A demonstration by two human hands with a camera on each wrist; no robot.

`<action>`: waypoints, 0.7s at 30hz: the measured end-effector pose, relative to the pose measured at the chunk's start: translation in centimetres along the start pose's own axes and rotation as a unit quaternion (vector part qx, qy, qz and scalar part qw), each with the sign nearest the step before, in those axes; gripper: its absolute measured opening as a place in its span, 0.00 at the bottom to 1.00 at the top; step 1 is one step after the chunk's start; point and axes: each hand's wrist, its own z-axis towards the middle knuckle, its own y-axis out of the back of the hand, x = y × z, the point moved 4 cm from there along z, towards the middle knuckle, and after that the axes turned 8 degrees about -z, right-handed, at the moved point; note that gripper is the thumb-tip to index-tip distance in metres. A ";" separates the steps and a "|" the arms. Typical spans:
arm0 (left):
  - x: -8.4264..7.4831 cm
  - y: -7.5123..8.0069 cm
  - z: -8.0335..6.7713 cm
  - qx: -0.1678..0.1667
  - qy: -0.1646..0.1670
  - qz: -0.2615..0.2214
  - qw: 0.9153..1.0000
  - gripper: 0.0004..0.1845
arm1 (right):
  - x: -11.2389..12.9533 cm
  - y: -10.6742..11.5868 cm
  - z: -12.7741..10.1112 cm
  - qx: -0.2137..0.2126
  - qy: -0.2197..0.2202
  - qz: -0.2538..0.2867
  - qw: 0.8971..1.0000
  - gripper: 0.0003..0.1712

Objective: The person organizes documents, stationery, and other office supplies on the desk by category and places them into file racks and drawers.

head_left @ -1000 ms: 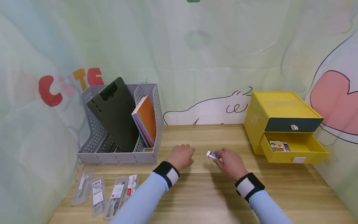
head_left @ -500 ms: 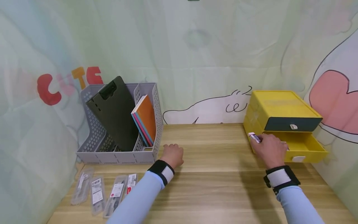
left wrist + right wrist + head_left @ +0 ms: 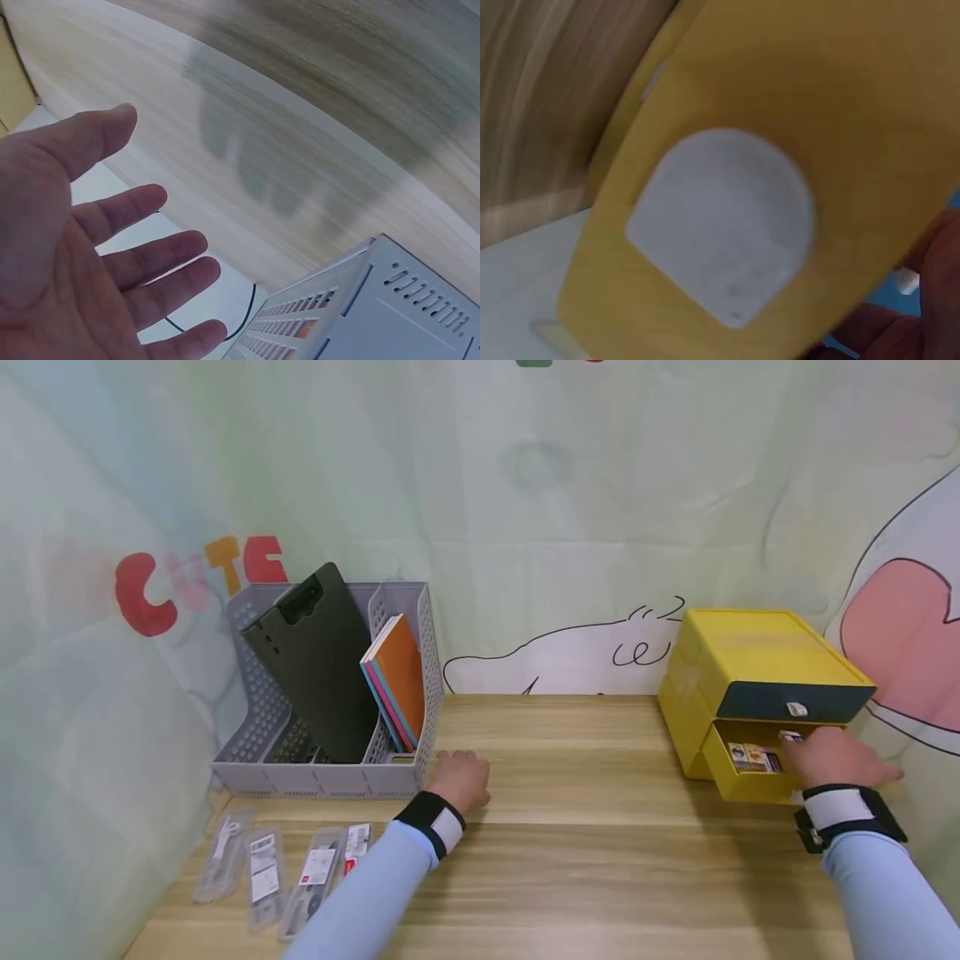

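Observation:
My right hand (image 3: 836, 756) is over the right side of the pulled-out yellow drawer (image 3: 750, 787). A small eraser (image 3: 791, 737) in a printed sleeve sticks out from its fingertips, the rest covered by the hand. Inside the drawer lie several small printed packs (image 3: 752, 757). In the right wrist view the drawer's white pull tab (image 3: 724, 221) fills the middle, with fingers (image 3: 941, 289) at the right edge. My left hand (image 3: 461, 779) hovers above the table near the grey organizer (image 3: 315, 781), holding nothing; its fingers (image 3: 161, 259) are spread and relaxed.
The organizer holds a dark clipboard (image 3: 318, 668) and several notebooks (image 3: 401, 681). Several clear plastic cases (image 3: 264, 878) lie at the table's front left. Above the pulled-out drawer, the yellow cabinet (image 3: 772, 643) has a dark-fronted drawer (image 3: 757, 701) pushed in.
My right hand has carried the eraser rightward from the middle of the table to the pulled-out drawer. My left hand has shifted slightly left, towards the organizer, then stayed there.

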 end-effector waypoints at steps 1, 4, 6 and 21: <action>-0.1 0.0 -0.1 0.000 -0.001 -0.002 1.000 0.18 | -0.3 -0.2 0.4 0.007 -0.007 -0.003 1.000 0.39; -0.2 -0.1 -0.1 -0.003 -0.006 -0.006 1.000 0.17 | -1.2 -0.8 1.3 0.042 -0.010 -0.002 0.999 0.45; -0.2 -0.3 -0.1 -0.005 -0.009 -0.007 1.000 0.16 | -1.6 -1.3 1.8 0.063 0.000 0.004 0.998 0.50; 0.2 -0.7 -0.1 0.001 -0.011 -0.015 1.000 0.14 | -1.1 -0.9 -1.1 -0.099 -0.052 0.070 0.991 0.26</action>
